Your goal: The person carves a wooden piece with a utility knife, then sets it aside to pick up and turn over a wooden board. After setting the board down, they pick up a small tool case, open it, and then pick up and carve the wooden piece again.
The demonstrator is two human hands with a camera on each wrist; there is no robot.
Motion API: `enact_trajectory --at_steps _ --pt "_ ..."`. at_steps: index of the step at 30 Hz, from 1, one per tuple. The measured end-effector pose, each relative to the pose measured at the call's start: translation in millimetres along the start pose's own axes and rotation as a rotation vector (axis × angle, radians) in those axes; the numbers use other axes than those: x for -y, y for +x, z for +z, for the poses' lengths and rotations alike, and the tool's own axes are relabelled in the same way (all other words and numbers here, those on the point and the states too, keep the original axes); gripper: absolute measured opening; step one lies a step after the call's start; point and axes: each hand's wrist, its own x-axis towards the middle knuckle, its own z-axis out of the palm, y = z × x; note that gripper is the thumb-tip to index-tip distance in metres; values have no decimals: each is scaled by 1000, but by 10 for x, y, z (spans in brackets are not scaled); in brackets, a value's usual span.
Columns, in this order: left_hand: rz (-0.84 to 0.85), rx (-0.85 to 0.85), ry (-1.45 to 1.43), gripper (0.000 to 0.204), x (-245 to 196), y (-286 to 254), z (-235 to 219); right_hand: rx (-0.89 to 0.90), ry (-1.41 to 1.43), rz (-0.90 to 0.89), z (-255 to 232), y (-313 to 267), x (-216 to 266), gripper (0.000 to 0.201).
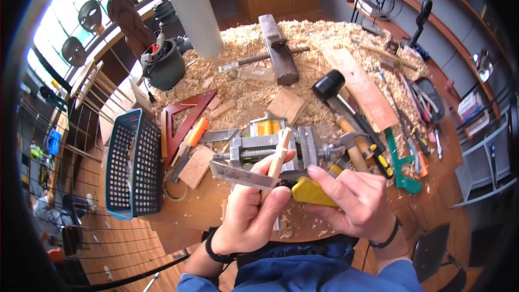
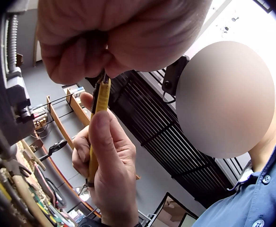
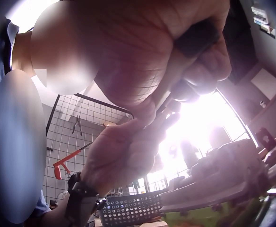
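In the head view the left hand (image 1: 250, 213) pinches a thin pale wooden stick (image 1: 279, 154) that stands nearly upright. A yellow-handled utility knife (image 1: 313, 192) is gripped by the right hand (image 1: 359, 203), its wide blade (image 1: 243, 175) extending left across the stick, close to the left thumb. Behind both hands is a metal vise (image 1: 259, 145). The left wrist view shows the right hand (image 2: 110, 161) around the yellow handle (image 2: 102, 99), below the left hand (image 2: 119, 38). In the right wrist view the two hands meet; the blade is hard to make out.
A teal perforated basket (image 1: 133, 167) stands left, beside a red triangle (image 1: 186, 121) and an orange-handled knife (image 1: 199, 132). Right of the vise lie a black mallet (image 1: 328, 85), a hammer and a green-handled saw (image 1: 403, 176). Wood shavings and a plane (image 1: 280, 57) lie behind.
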Motion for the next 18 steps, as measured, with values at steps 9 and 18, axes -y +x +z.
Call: enact_trajectory --at_steps 9,18 --pt "-2 18 -69 47 -20 -6 -17 -8 13 12 47 -4 23 66" --pt "89 26 -18 44 68 -6 -11 -23 1 29 12 -16 93 61"
